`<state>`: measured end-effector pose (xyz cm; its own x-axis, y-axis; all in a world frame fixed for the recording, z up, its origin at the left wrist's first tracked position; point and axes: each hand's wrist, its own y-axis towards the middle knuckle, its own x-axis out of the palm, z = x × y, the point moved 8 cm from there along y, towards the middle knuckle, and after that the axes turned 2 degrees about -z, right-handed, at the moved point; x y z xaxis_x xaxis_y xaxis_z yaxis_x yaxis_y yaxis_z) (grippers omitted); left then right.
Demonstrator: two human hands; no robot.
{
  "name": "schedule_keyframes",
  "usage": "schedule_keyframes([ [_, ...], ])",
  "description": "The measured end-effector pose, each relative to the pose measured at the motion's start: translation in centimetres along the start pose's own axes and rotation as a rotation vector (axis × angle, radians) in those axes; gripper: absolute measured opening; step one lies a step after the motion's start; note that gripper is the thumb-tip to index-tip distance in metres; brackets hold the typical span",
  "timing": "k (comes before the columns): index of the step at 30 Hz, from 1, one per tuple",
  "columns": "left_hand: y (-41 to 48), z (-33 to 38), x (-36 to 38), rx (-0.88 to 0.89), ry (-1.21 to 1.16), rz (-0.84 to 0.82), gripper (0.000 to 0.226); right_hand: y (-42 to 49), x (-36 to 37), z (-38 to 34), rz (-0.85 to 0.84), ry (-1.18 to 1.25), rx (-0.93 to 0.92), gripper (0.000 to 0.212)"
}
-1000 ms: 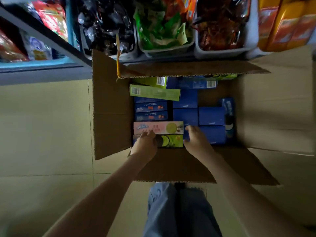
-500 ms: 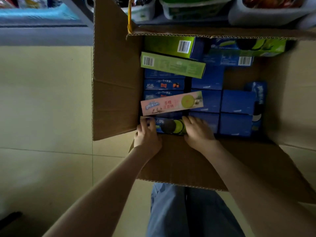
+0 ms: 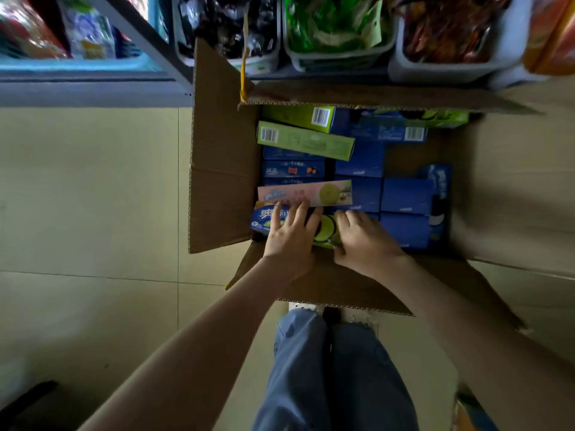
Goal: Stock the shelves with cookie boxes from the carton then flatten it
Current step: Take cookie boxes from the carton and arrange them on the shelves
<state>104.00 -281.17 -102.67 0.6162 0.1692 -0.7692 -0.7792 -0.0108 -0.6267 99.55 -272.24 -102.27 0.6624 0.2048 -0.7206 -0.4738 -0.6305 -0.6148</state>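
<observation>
Pinching lime box (image 3: 325, 229) w/ right hand (image 3: 364, 241), left hand (image 3: 289, 237) spread atop — pink box (image 3: 311, 194) abutting.

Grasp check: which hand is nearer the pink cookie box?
Left: left hand fingertips overlap the pink cookie box at its lower edge; right hand sits below it, on the lime box.

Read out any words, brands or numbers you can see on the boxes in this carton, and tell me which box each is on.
"奥": seemingly the first big white character on the blue-and-green box; the left hand covers the rest.
Unreadable on the blue box: white print, too blurred.
Unreadable on the pink box: logo and red print, blurred.
Unreadable on the green box: barcode digits too small.
</observation>
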Motion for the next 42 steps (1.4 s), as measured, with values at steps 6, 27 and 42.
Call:
schedule_keyframes([
  [6, -3.3, 2.8, -12.3, 0.099, 0.008, 0.072, 0.071, -6.7, -11.3, -1.0, 0.035, -0.063, -0.082, 0.062],
  [27, -30.7, 10.2, -65.6, 0.328, 0.059, 0.753, 0.072, -36.7, -60.8, -12.2, 0.756, -0.127, -0.008, 0.067],
  [42, -45.8, 14.4, -86.9, 0.487, 0.331, 1.452, 0.075, -52.6, -81.6, -15.0, 1.412, 0.296, -0.31, 0.065],
])
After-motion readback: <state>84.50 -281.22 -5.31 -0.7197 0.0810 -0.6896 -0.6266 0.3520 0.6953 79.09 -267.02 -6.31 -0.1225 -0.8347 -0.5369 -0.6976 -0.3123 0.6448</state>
